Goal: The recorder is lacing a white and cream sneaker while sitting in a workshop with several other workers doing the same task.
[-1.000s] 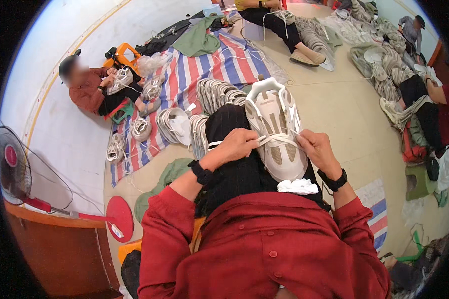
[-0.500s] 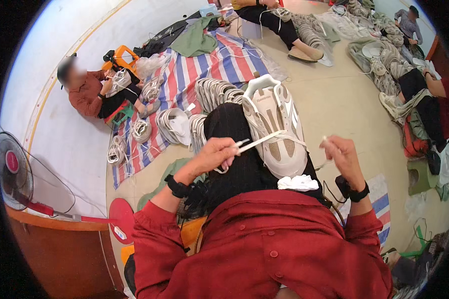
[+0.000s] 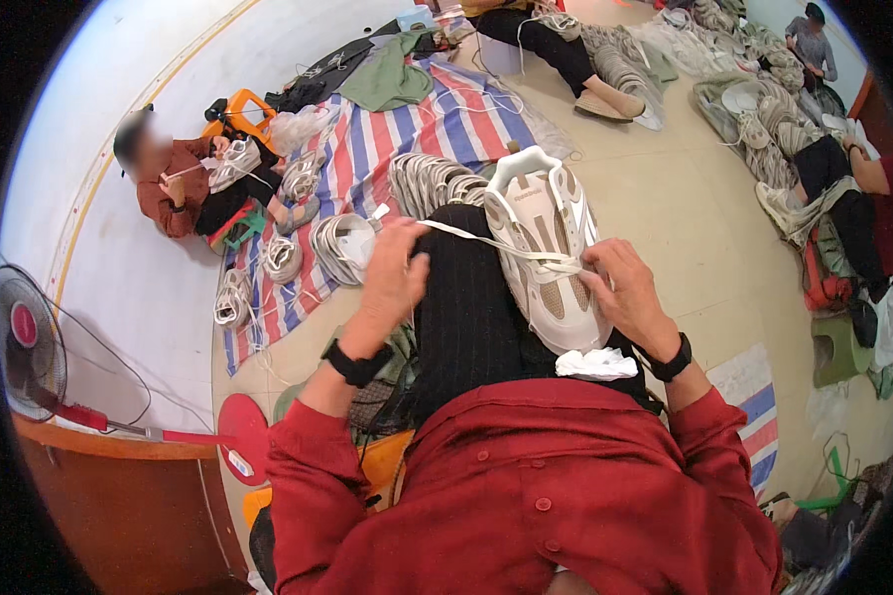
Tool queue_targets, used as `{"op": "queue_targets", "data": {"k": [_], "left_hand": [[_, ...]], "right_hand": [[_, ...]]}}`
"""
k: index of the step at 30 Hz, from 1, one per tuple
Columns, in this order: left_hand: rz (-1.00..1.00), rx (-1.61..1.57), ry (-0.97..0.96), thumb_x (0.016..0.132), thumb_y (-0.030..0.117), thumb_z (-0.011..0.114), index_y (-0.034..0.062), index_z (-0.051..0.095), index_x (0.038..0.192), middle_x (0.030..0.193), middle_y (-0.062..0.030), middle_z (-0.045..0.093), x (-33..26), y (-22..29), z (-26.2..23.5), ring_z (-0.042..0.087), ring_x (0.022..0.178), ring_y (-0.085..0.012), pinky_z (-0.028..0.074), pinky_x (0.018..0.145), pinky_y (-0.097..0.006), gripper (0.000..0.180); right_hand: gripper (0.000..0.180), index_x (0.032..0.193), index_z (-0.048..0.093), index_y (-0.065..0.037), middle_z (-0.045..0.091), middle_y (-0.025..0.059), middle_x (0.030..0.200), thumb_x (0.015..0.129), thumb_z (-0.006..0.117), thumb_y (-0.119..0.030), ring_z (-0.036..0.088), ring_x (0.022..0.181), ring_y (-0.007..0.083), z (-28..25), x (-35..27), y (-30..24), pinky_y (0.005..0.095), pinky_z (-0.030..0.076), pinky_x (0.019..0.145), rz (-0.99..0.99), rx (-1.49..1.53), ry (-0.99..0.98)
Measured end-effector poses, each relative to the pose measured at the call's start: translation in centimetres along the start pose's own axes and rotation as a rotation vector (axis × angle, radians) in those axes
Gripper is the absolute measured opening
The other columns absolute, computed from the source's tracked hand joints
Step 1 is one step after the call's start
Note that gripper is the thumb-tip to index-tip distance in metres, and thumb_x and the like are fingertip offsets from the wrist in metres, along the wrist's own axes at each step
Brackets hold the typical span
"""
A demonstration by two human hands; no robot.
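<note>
A beige and white sneaker (image 3: 568,325) rests on my lap over black trousers, its toe toward me and its collar away. A flat cream shoelace (image 3: 471,237) runs from the lower eyelets out to the left. My left hand (image 3: 394,276) is raised left of the shoe and closed on that lace, drawing it out nearly straight. At the shoe's right edge, my right hand (image 3: 627,295) has its fingertips pinched on the lace where it crosses the upper. A crumpled white wad (image 3: 597,364) lies just below the toe.
Rows of shoe uppers (image 3: 432,183) stand on a striped sheet (image 3: 367,149) ahead and left. A fan (image 3: 32,332) is at far left. A co-worker in a brown top (image 3: 174,193) sits there with a shoe. Other people and shoe piles (image 3: 779,119) are at right.
My left hand has moved away and to the left, drawing the lace out longer. My right hand has come in from the right to the shoe's edge.
</note>
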State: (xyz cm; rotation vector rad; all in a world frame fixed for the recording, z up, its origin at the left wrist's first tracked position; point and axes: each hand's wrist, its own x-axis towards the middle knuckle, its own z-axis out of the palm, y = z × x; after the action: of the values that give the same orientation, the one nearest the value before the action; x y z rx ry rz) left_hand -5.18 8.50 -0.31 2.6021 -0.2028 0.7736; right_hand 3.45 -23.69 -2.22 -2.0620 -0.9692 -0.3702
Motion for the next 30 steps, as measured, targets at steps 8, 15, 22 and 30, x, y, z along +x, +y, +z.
{"op": "queue_targets", "data": {"k": [8,15,22,30], "left_hand": [[0.089,-0.108,-0.179,0.077,0.001,0.06,0.0039,0.055,0.109,0.114,-0.0149,0.055,1.3,5.2,5.0,0.055,0.104,-0.0336,0.047,0.088,-0.039,0.033],[0.024,-0.241,-0.163,0.08,0.004,0.06,0.0028,0.063,0.094,0.082,-0.0117,0.061,1.4,3.5,5.6,0.062,0.077,-0.0277,0.049,0.07,-0.034,0.014],[-0.28,-0.488,-0.393,0.086,0.009,0.059,0.0018,0.065,0.093,0.077,-0.0021,0.063,2.7,2.0,4.3,0.057,0.069,-0.0094,0.046,0.066,-0.025,0.012],[-0.333,-0.618,-0.389,0.087,0.01,0.059,0.0017,0.065,0.093,0.076,0.0003,0.061,3.7,1.9,5.7,0.054,0.068,-0.0072,0.045,0.063,-0.023,0.012]], "right_hand": [[0.015,0.087,0.053,-0.003,0.054,0.0143,0.083,0.079,0.064,-0.009,0.052,0.083,0.0342,0.6,0.3,-0.1,0.0404,0.044,0.071,0.016,0.024,-0.09],[0.006,0.086,0.053,-0.004,0.053,0.0014,0.069,0.088,0.054,-0.009,0.053,0.063,0.0128,-0.5,1.4,1.1,0.0263,0.043,0.059,0.405,0.726,-0.26],[0.014,0.102,0.056,-0.002,0.058,0.002,0.076,0.09,0.054,-0.009,0.057,0.072,0.0131,-1.8,5.2,9.9,0.0248,0.045,0.068,0.664,1.211,0.198],[0.021,0.103,0.063,-0.003,0.062,0.0039,0.096,0.083,0.056,-0.005,0.056,0.085,0.0122,-1.4,2.6,7.3,0.0265,0.047,0.076,0.334,0.351,0.242]]}}
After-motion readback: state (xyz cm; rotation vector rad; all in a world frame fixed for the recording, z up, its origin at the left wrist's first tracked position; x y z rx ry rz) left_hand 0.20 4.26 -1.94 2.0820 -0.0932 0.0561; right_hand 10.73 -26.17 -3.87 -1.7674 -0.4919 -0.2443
